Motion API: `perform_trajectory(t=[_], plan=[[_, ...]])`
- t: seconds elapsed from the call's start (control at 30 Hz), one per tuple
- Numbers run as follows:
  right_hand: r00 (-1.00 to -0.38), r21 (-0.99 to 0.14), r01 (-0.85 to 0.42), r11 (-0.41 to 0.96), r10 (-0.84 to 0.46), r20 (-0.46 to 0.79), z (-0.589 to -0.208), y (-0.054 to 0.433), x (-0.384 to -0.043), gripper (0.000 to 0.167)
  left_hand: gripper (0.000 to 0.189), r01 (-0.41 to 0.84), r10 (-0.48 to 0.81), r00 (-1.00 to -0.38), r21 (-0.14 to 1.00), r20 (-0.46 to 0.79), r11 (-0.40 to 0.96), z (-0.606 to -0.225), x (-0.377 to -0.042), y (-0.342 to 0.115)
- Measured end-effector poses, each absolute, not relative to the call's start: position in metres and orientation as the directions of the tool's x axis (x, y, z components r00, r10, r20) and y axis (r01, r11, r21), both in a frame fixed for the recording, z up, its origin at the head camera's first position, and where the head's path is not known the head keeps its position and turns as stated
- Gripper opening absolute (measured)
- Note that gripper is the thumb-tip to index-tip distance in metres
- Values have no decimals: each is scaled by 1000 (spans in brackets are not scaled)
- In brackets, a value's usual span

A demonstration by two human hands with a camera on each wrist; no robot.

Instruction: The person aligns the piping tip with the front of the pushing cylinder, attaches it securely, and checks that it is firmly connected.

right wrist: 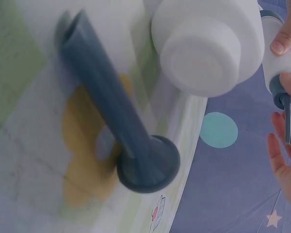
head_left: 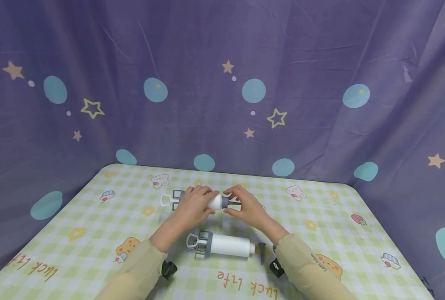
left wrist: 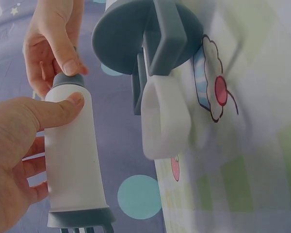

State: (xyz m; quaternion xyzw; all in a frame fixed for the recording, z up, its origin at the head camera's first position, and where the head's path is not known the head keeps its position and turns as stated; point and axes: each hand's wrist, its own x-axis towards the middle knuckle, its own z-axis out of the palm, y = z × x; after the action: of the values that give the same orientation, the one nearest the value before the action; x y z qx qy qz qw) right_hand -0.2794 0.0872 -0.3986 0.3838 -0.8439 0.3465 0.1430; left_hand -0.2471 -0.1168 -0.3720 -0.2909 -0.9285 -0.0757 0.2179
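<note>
My left hand (head_left: 194, 204) grips the white barrel of a large syringe (head_left: 215, 202), its thumb lying along the barrel in the left wrist view. A grey collar with a thin dark nozzle (right wrist: 288, 119) sits at the syringe's right end. Thumb and fingers of my right hand (head_left: 250, 208) pinch that collar. Nearer to me lies a second white syringe (head_left: 229, 246), with grey finger grips and a white loop handle; its tip is bare. Beside the tip rests a loose grey nozzle (head_left: 262, 252) with a flared base.
A green-and-white checked cloth (head_left: 95, 250) with cartoon prints covers the table. Behind it hangs a purple curtain (head_left: 207, 54) with stars and blue dots. Dark wrist devices (head_left: 168, 270) show below both forearms.
</note>
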Motion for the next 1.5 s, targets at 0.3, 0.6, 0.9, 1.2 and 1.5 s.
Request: perform_trajectory(t=[0.3, 0.6, 0.9, 1.2, 1.5], plan=[[-659, -456, -752, 476, -547, 516, -398, 87, -278, 33, 52, 576, 509, -728, 6, 460, 818, -373, -247, -116], [-741, -562, -663, 494, -535, 405, -399, 88, -275, 33, 52, 578, 516, -726, -3, 453, 816, -372, -245, -116], [-789, -619, -593, 515, -524, 320, -398, 88, -275, 31, 53, 597, 526, -719, 17, 454, 802, -372, -244, -114], [-780, -622, -606, 496, -524, 342, -401, 92, -275, 40, 52, 584, 522, -737, 16, 430, 812, -373, -244, -115], [-630, -491, -774, 401, -569, 528, -402, 89, -279, 39, 52, 586, 520, -737, 24, 432, 810, -375, -246, -118]])
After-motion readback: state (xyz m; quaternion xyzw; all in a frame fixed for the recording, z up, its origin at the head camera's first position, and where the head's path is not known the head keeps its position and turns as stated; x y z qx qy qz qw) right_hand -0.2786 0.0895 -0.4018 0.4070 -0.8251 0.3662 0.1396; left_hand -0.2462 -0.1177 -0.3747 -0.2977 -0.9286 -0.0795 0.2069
